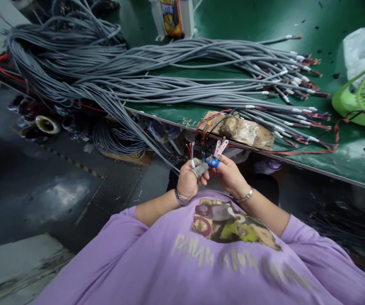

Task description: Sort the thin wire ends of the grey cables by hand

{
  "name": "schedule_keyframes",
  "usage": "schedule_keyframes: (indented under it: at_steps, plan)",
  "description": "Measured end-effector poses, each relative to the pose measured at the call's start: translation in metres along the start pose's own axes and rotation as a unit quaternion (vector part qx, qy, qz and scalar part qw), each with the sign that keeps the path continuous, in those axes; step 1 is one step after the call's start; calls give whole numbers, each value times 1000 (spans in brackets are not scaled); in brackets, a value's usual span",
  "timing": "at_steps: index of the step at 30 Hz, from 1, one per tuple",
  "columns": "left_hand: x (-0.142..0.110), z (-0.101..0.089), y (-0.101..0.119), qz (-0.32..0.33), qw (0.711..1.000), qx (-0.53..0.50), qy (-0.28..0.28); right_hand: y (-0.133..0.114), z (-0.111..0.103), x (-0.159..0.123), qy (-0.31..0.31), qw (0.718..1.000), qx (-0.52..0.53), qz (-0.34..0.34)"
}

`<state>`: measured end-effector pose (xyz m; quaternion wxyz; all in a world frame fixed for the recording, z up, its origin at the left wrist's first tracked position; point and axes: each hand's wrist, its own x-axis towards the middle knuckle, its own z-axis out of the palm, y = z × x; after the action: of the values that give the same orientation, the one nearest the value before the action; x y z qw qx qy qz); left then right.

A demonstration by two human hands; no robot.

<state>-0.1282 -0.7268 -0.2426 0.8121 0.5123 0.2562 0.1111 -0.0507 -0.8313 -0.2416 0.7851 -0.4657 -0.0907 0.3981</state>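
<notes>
My left hand (pixel 188 181) is closed around a grey cable (pixel 166 162), near its white-wrapped end (pixel 192 162). Thin coloured wires (pixel 190 149) fan upward from that end, red ones among them. Grey coverings (pixel 200 170) wrap the left fingertips. Close beside it, my right hand (pixel 233 177) has its fingers pinched together, with a blue band (pixel 214 163) around one digit. Thin blue wires (pixel 204 157) show between the two hands. A small pinkish-white, two-armed piece (pixel 221 148) sticks up beyond the right fingers; whether they hold it I cannot tell.
Many grey cables (pixel 201 84) lie bundled across the green table (pixel 246 17), their stripped ends at the right. A taped block (pixel 239 130) sits at the table's front edge. A green fan (pixel 357 97) stands at the right. Coiled cable (pixel 115 142) lies below at the left.
</notes>
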Motion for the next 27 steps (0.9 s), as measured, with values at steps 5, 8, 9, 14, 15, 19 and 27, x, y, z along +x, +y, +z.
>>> schedule_keyframes:
  at_steps: [5, 8, 9, 14, 15, 19, 27]
  plan:
    - [0, 0, 7, -3, 999, -35, 7, -5, -28, 5, -57, 995, 50, 63]
    - [-1, 3, 10, -14, 999, -40, -1, -10, -34, 14, -14, 994, 79, 74]
    - [-1, 4, 10, -19, 999, -39, -6, -11, -33, 17, 0, 994, 78, 71]
    - [-2, 10, 8, -28, 999, -27, -20, -18, -15, 28, 60, 996, 52, 28]
    - [-1, 10, 7, -26, 999, -25, -20, -18, -12, 30, 70, 996, 55, 18]
    - [1, 12, 7, -26, 1000, -11, -14, -14, -8, 32, 96, 992, 79, -6]
    - [2, 11, 4, -28, 1000, 2, -13, -9, -10, 33, 105, 988, 114, 17]
